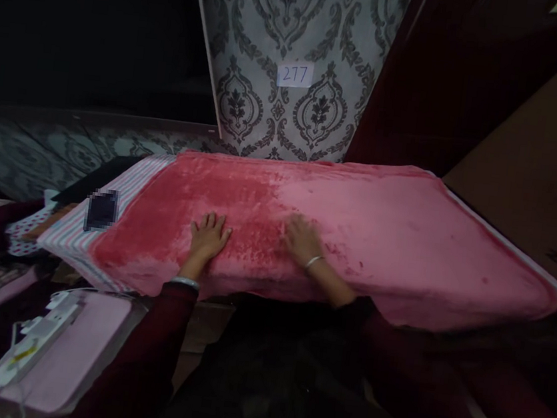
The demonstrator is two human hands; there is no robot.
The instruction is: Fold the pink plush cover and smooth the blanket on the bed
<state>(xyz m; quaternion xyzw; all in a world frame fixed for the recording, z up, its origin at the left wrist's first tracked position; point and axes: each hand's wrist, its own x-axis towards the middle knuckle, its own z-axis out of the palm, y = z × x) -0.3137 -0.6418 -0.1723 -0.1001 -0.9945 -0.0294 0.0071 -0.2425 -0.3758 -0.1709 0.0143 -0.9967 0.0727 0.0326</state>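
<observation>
A plush blanket [377, 227], darker red on its left part and paler pink on its right, lies spread over a long surface. My left hand [208, 238] rests on the red part near the front edge, palm down with the fingers spread. To its right, my right hand [302, 240] is flat on the blanket where the two shades meet, its fingers blurred by motion but stretched out. Neither hand grips anything. Beneath the blanket's left end a striped cloth [69, 235] shows.
A dark pixelated patch [102, 210] lies on the striped cloth. At lower left, a white power strip [37, 339] with cords sits on a pink lidded box [93, 335]. Behind are patterned wallpaper [235, 97], a numbered paper label [295, 75] and a large dark screen [92, 33].
</observation>
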